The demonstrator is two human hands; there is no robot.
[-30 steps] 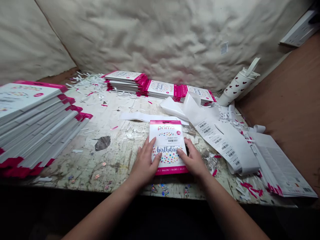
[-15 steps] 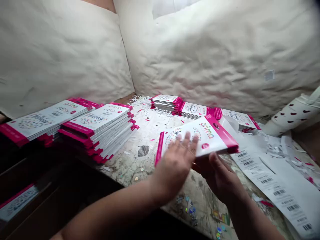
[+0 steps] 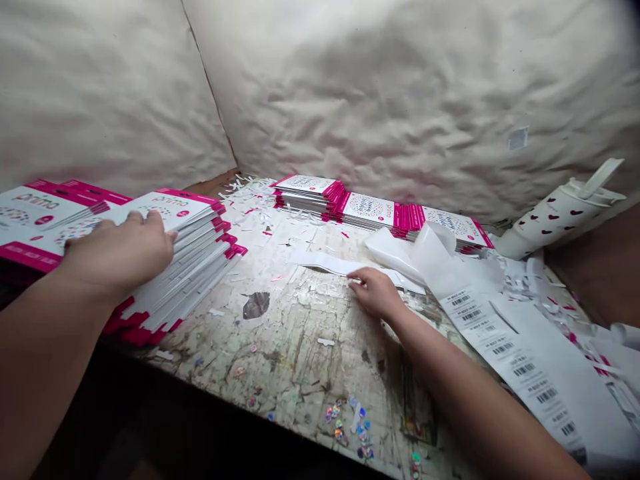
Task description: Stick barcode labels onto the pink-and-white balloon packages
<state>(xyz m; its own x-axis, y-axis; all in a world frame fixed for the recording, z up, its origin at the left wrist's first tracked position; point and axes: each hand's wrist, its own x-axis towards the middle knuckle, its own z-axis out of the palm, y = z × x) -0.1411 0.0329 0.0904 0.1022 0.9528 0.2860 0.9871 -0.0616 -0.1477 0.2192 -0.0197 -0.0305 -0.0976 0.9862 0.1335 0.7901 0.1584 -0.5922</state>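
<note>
My left hand (image 3: pixel 120 253) lies over the top of a stack of pink-and-white packets (image 3: pixel 187 250) printed with "prima" and coloured dots. Its fingers are apart on the top packet, with the thumb toward the stack's right side. At the table's middle, my right hand (image 3: pixel 377 291) has its fingers pinched together at the edge of a narrow white paper strip (image 3: pixel 325 261). That strip lies slightly raised from the table (image 3: pixel 295 347). Right of it, a long sheet of barcode labels (image 3: pixel 510 350) trails toward the front.
More packets (image 3: pixel 25 213) are piled at far left. Along the back wall stand several lower packet stacks (image 3: pixel 373 210). A white tumbler with hearts (image 3: pixel 555 217) leans at right. Paper scraps and shiny confetti (image 3: pixel 363 427) litter the table; its front edge drops into darkness.
The packet has left my right hand, and the left stack looks taller. My left hand has moved left onto that stack. My right hand has moved left to the paper strip. The view has shifted right.
</note>
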